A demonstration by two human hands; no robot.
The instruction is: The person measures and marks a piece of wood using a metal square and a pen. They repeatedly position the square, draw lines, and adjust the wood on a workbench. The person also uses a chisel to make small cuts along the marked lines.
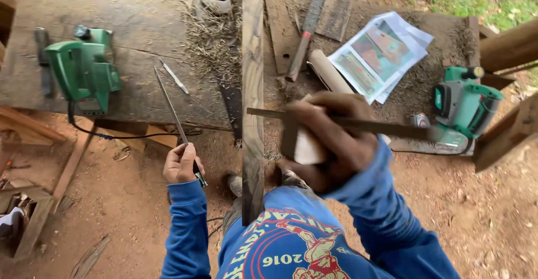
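Hands are working at the bench [140,10] near edge: left hand [180,164] is closing around a thin rod [171,102] slanting over that edge, right hand [330,139] is gripping a square [358,125] against the upright plank [253,88].
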